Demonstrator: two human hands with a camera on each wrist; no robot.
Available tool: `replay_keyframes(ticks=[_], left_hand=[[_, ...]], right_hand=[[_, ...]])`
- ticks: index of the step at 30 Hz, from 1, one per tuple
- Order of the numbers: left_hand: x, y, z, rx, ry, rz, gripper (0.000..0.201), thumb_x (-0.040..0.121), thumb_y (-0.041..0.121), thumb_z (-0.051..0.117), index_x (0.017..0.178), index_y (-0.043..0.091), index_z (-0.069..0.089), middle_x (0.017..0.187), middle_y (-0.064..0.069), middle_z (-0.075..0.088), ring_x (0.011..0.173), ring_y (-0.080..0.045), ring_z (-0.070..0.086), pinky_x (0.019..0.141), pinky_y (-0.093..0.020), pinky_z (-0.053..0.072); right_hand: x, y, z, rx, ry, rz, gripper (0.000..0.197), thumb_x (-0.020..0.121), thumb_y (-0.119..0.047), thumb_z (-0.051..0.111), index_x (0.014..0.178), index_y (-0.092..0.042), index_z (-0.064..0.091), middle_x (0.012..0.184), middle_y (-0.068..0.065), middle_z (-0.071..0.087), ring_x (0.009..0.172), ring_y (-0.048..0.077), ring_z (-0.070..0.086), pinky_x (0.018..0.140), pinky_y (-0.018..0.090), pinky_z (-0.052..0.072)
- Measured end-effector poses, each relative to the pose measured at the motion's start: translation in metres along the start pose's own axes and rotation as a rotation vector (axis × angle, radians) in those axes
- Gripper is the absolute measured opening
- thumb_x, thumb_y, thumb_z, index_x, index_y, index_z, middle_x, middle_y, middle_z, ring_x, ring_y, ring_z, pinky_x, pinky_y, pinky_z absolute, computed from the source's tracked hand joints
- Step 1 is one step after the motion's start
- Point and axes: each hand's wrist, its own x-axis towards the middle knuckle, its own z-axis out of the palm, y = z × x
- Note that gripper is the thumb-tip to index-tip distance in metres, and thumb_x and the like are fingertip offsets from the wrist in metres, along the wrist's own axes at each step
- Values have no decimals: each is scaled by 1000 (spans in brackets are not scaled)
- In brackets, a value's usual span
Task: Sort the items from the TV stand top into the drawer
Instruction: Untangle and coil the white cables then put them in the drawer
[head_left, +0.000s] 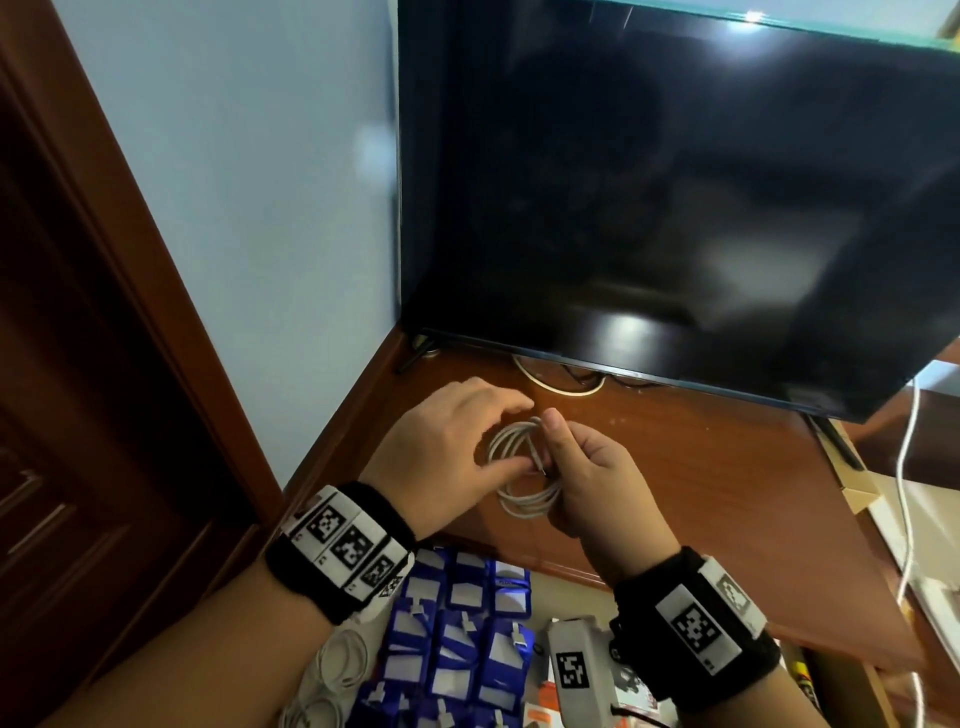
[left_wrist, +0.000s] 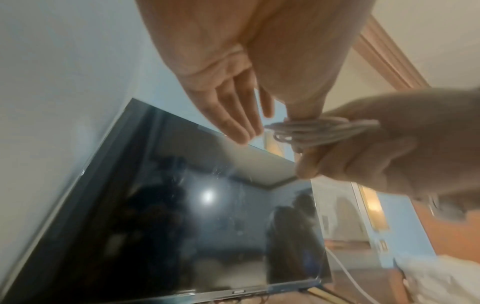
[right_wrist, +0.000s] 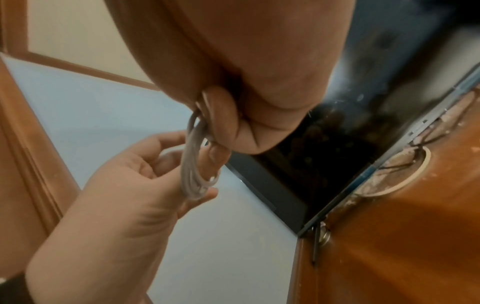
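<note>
The right hand is pinching one side of a coiled white cable between thumb and curled fingers. The left hand is touching the opposite side of the coil with its thumb, the other fingers staying nearly straight; whether it is really gripping is hard to tell. The coil is hanging in the air above the wooden TV stand top, in front of the television. The cable looks light, soft and springy, so its loops may open; holding across all loops together seems safest. The open drawer is waiting below.
</note>
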Motion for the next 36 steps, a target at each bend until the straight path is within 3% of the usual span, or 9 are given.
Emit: replay_keyframes(ticks=[3, 6, 14, 17, 21, 23, 29, 32, 36], left_hand=[[-6, -6, 6, 201, 81, 193, 27, 90, 36, 76, 112, 21, 72, 121, -5, 63, 103, -17, 56, 75, -22, 52], [-12, -11, 11, 258, 84, 274, 19, 93, 33, 74, 106, 19, 76, 123, -8, 65, 102, -22, 56, 69, -24, 49], [-16, -14, 13, 264, 66, 331, 19, 94, 30, 73, 107, 19, 78, 115, -7, 69, 99, -20, 55, 75, -20, 43], [-16, -16, 13, 268, 71, 338, 20, 94, 28, 71, 111, 19, 74, 112, -7, 65, 97, -20, 51, 73, -22, 44], [-20, -18, 5, 167, 78, 313, 22, 99, 32, 58, 119, 22, 59, 112, -7, 64, 96, -19, 54, 74, -23, 49], [-24, -19, 3, 111, 75, 316, 21, 101, 31, 56, 119, 20, 56, 114, -6, 63, 95, -18, 58, 71, -25, 54], [-39, -25, 9, 61, 98, 326, 25, 102, 25, 57, 124, 15, 51, 120, -12, 67, 98, -20, 69, 74, -31, 62], [-48, -28, 13, 43, 140, 316, 24, 105, 25, 54, 126, 14, 48, 116, -13, 72, 97, -21, 72, 74, -34, 62], [-67, -31, 18, 0, 183, 241, 23, 109, 30, 47, 126, 13, 49, 110, -11, 75, 91, -18, 74, 72, -31, 62]], right_hand=[[-1, 2, 2, 78, -41, 40, 56, 103, -53, 46, 100, -1, 66, 63, 10, 52, 44, 16, 39, 41, 27, 29], [-2, 3, 3, 144, -75, 82, 62, 104, -51, 44, 108, 9, 58, 64, 12, 47, 45, 16, 37, 41, 26, 27], [-4, 1, 4, 177, -146, 124, 48, 101, -55, 47, 92, -13, 68, 57, 4, 53, 42, 14, 40, 42, 25, 30], [-6, -1, 2, 128, -170, 74, 46, 98, -55, 54, 86, -16, 73, 61, 9, 58, 46, 17, 45, 45, 28, 38], [-7, -5, -10, 17, -209, 25, 43, 94, -45, 65, 101, -3, 71, 72, 12, 71, 52, 18, 59, 51, 30, 52], [-9, -5, -15, -42, -172, 12, 40, 94, -39, 68, 99, 1, 67, 71, 14, 71, 54, 23, 64, 52, 35, 56], [-13, -2, -3, -366, -7, -163, 20, 100, -34, 64, 92, -15, 66, 66, 7, 70, 49, 19, 68, 47, 29, 56], [-11, 6, 3, -340, 3, -154, 19, 100, -34, 63, 93, -17, 68, 71, 4, 72, 52, 16, 69, 50, 31, 57], [-10, 14, 10, -124, -115, -2, 25, 101, -28, 62, 97, -5, 70, 75, 17, 74, 57, 27, 72, 51, 31, 61]])
